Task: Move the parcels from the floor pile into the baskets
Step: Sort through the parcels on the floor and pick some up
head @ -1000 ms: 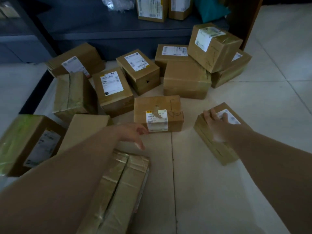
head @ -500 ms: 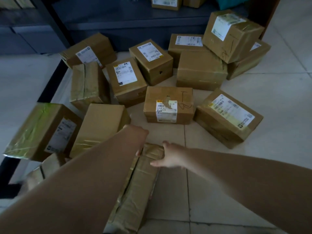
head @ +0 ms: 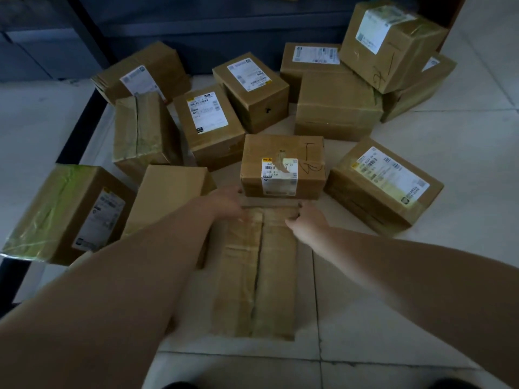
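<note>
A long taped cardboard parcel [head: 261, 270] lies on the tiled floor right in front of me, its seam running away from me. My left hand [head: 227, 202] grips its far left corner and my right hand [head: 304, 221] grips its far right corner. Just beyond it sits a small parcel with a white label and pen marks [head: 282, 167]. Several more brown parcels form a pile behind and to the sides. No basket is in view.
A labelled parcel [head: 384, 183] lies to the right, a plain one [head: 168, 195] and a green-taped one [head: 67, 211] to the left. A dark low shelf unit [head: 196, 32] stands behind the pile. Pale floor tiles [head: 463, 141] extend to the right.
My right hand left the labelled parcel on the right and came over to the long parcel. Both hands now hold its far end, and the parcel has turned straight in front of me.
</note>
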Motion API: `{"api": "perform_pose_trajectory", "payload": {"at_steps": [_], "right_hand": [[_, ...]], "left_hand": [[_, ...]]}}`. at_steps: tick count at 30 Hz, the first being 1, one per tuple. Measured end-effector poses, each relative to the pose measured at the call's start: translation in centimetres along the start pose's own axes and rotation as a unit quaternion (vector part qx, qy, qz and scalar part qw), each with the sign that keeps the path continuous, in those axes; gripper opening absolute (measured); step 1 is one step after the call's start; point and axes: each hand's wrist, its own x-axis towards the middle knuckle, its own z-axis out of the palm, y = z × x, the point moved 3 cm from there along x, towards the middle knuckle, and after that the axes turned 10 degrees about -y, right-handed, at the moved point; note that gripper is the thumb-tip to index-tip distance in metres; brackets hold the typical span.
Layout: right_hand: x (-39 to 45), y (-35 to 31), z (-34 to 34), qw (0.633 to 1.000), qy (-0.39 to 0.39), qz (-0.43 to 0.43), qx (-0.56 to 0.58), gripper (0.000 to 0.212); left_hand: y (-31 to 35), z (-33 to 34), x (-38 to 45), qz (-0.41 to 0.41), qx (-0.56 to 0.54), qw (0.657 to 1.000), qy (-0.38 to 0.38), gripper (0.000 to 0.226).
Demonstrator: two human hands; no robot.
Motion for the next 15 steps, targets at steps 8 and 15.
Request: {"api": "perform_pose_trajectory", "payload": {"at_steps": [8, 15], "right_hand": [[-0.5, 3.3, -0.2, 0.965, -0.069, 0.071, 0.245, 0.041], [-1.4, 4.6, -0.2, 0.920, -0.139, 0.097, 0.354, 0.035]], "left_hand": [[0.2, 4.1, -0.8, 0.000, -0.038, 0.996, 0.085, 0.061], [0.8, 7.3, -0.3, 0.001, -0.177, 0.982, 0.064, 0.088]]}}
